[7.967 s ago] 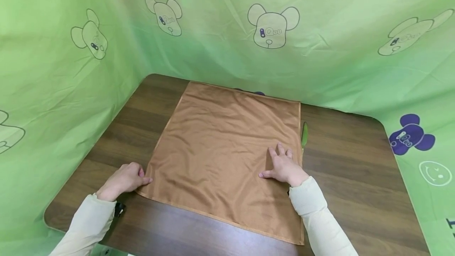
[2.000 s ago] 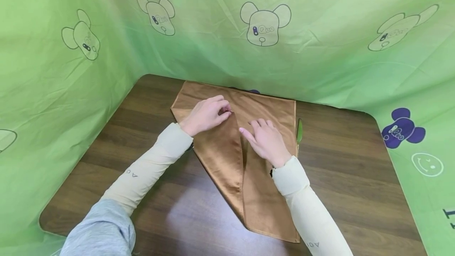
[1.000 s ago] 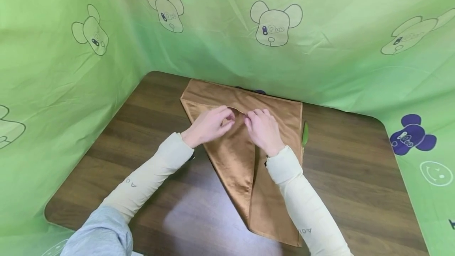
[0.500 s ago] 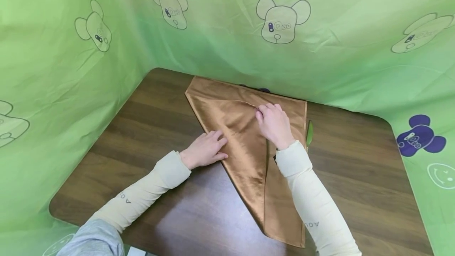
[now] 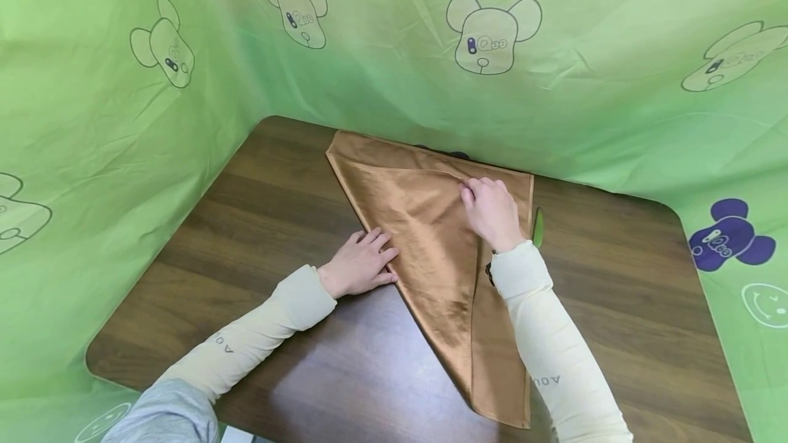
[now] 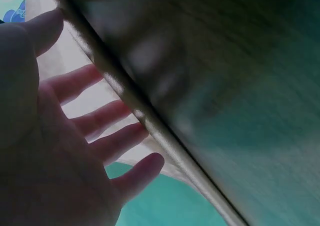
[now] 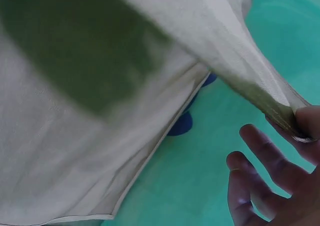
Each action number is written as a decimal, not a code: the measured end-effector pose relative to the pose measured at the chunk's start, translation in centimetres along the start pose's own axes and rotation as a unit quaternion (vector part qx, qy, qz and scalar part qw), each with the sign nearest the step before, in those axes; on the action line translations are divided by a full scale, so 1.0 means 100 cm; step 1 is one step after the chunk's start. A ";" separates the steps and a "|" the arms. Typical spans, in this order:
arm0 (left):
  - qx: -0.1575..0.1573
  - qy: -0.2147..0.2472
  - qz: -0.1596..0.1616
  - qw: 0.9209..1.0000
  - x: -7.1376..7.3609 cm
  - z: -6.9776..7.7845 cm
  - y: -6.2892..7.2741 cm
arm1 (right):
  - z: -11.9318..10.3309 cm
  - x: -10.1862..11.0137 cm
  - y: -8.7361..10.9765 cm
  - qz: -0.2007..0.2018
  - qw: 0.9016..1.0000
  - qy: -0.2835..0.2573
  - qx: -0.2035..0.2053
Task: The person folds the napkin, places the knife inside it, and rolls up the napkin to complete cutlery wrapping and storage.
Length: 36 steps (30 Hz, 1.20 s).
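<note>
A brown satin cloth (image 5: 425, 251) lies on the wooden table, its front left part folded over diagonally so a shiny flap covers much of it. My right hand (image 5: 492, 214) pinches the flap's corner near the back right; in the right wrist view thumb and forefinger grip the raised corner (image 7: 282, 113), other fingers loosely bent. My left hand (image 5: 360, 262) rests with spread fingers on the diagonal fold. The left wrist view shows its fingertips right along the folded edge (image 6: 150, 118), palm off the cloth.
A narrow green leaf-shaped thing (image 5: 538, 227) shows beside the cloth's right edge. Green printed curtains (image 5: 382, 74) hang close round the table's back and sides. Bare tabletop (image 5: 246, 245) extends to the left. A white object (image 5: 237, 435) pokes in at the bottom edge.
The cloth lay flat, then its front left corner was lifted over. The corner passed from left hand to right, which has drawn it rightward. The left hand came down onto the fold.
</note>
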<state>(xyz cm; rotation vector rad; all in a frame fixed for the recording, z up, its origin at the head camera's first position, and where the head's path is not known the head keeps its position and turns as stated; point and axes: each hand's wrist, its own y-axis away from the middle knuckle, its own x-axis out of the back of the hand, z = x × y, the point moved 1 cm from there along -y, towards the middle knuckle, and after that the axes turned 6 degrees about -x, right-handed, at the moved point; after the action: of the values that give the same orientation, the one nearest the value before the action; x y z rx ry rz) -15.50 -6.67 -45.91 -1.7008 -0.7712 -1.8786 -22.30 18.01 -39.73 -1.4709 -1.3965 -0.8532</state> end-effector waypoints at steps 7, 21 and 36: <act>-0.006 0.004 0.005 1.000 0.002 0.003 -0.005 | 0.013 0.005 -0.005 0.016 1.000 -0.004 -0.002; -0.011 -0.005 -0.016 1.000 0.000 0.001 -0.017 | 0.030 0.028 -0.018 0.036 0.998 -0.019 -0.047; 0.003 0.014 -0.060 0.998 0.001 -0.002 -0.032 | 0.040 0.043 -0.024 0.074 0.993 -0.039 -0.087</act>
<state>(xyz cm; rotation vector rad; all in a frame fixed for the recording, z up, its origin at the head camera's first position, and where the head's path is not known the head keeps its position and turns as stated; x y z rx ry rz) -17.82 -4.49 -46.13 -1.6530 -0.8853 -1.9741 -24.52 23.14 -36.75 -1.7350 -1.2760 -0.8477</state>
